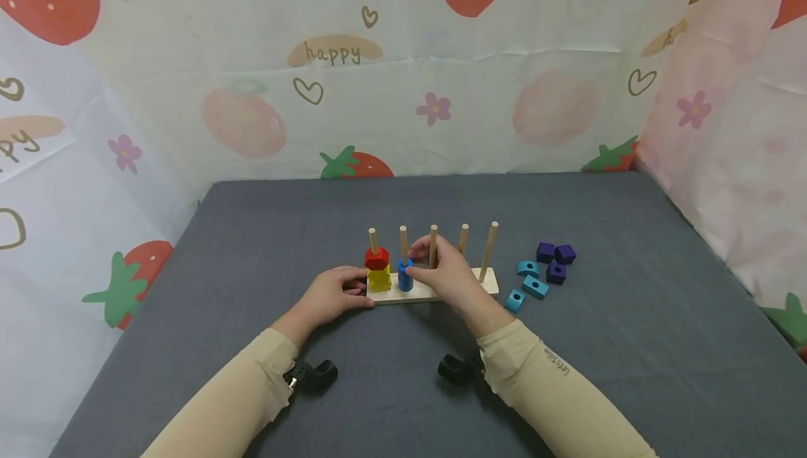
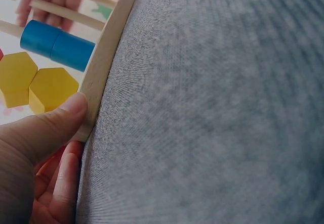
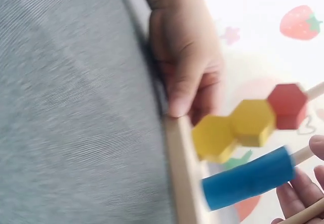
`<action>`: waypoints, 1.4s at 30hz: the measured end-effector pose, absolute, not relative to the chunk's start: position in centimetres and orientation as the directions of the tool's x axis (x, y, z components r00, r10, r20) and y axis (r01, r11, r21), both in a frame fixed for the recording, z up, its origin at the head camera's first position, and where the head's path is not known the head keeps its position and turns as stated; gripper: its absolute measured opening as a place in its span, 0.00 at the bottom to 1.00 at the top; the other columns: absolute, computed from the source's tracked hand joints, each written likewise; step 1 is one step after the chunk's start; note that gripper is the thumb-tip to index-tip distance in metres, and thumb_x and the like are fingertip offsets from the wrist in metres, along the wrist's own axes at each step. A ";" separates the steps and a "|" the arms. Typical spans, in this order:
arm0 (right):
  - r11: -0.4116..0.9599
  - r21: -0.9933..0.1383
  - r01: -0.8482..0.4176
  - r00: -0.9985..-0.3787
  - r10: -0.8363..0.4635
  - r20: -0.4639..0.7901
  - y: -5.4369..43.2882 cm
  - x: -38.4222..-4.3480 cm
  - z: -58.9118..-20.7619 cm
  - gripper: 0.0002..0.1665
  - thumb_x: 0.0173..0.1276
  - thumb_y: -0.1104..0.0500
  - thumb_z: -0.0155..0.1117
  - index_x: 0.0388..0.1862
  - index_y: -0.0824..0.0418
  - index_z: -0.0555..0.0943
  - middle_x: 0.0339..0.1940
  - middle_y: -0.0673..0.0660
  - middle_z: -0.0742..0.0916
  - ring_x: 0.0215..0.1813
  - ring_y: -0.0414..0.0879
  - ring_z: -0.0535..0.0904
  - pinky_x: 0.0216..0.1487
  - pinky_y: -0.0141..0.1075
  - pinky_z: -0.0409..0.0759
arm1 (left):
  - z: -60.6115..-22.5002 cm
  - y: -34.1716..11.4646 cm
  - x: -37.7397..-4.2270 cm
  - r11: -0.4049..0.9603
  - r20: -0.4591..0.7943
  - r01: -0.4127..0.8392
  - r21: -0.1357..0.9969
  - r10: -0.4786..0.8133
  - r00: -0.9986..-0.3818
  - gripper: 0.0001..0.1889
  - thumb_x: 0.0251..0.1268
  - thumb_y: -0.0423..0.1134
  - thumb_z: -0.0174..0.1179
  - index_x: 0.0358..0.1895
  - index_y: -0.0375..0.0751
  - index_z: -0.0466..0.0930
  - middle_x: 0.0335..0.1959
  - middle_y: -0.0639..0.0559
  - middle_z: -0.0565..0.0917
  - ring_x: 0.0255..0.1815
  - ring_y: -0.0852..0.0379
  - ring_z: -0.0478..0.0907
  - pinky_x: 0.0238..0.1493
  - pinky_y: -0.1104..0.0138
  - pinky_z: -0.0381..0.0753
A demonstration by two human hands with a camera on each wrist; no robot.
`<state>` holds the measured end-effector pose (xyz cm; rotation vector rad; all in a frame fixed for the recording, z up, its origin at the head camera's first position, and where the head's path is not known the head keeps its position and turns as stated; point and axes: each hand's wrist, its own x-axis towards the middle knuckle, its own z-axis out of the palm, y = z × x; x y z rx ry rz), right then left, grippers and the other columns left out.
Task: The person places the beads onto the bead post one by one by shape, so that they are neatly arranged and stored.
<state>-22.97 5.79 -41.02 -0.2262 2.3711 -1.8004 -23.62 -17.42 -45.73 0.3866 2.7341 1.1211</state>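
A wooden peg board [image 1: 397, 298] with several upright pegs stands on the table. Its left end is pinched by my left hand [image 1: 330, 295], the thumb on the edge and the fingers curled beside it. The leftmost peg carries two yellow hexagonal blocks [image 2: 52, 88] under a red hexagonal block [image 1: 376, 258]. Two blue cylinders [image 2: 55, 44] are stacked on the second peg. My right hand [image 1: 450, 276] is around the upper part of that peg, fingers parted; in the right wrist view its fingertips [image 3: 298, 188] stand beside the cylinders without gripping them.
Right of the board lie three teal blocks [image 1: 535, 286] and three purple blocks [image 1: 556, 272], holes visible in some. The grey table cloth [image 1: 302, 227] reaches back to a printed curtain [image 1: 479, 136]. Black wrist devices [image 1: 315, 375] sit under both sleeves.
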 end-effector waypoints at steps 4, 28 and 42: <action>0.275 -0.959 -0.069 -0.973 -0.229 0.005 6.1 -22.7 -39.5 0.16 0.60 0.62 0.64 0.47 0.58 0.73 0.48 0.54 0.80 0.55 0.48 0.75 0.56 0.43 0.71 | -45.7 -17.5 -23.6 0.687 -0.057 0.173 0.705 0.298 -0.953 0.30 0.44 0.49 0.71 0.55 0.47 0.77 0.44 0.54 0.79 0.40 0.60 0.74 0.47 0.62 0.75; 0.152 -0.931 -0.331 -0.912 -0.307 0.274 11.7 -21.7 -31.0 0.27 0.62 0.67 0.61 0.60 0.63 0.67 0.57 0.60 0.75 0.62 0.48 0.69 0.63 0.41 0.64 | -45.7 -17.5 -23.6 0.691 -0.050 0.182 0.699 0.302 -0.952 0.30 0.44 0.49 0.71 0.55 0.47 0.77 0.45 0.53 0.79 0.40 0.59 0.74 0.48 0.62 0.74; 0.497 -0.851 -0.169 -0.983 -0.144 0.112 20.0 -22.7 -34.5 0.23 0.64 0.55 0.60 0.57 0.62 0.71 0.57 0.59 0.76 0.61 0.53 0.70 0.59 0.47 0.67 | -46.0 -17.5 -23.7 0.691 -0.042 0.188 0.698 0.302 -0.952 0.29 0.44 0.49 0.71 0.54 0.47 0.77 0.44 0.54 0.79 0.40 0.60 0.74 0.47 0.62 0.75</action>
